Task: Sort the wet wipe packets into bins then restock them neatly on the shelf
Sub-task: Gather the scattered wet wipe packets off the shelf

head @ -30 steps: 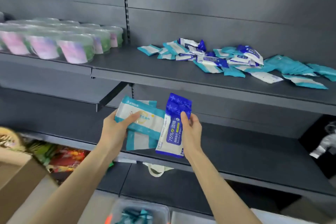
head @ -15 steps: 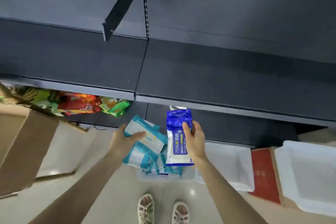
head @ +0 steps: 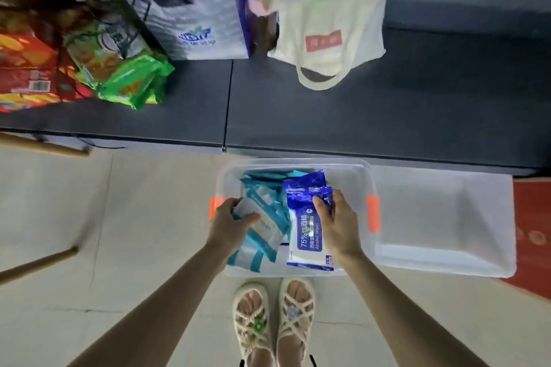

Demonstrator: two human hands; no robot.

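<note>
The one wide-angle camera on my head is facing almost straight down from standing height, catching the clear plastic bin with orange latches (head: 298, 162) on the pale tiled floor (head: 134, 217), my cream woven sandals (head: 253, 317) at the bottom edge and the dark grey shelf (head: 387, 116) across the top.

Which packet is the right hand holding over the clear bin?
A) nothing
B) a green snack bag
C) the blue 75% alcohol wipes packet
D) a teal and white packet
C: the right hand pinches the blue alcohol wipes packet over the clear bin, while the left hand holds the teal packets.
</note>
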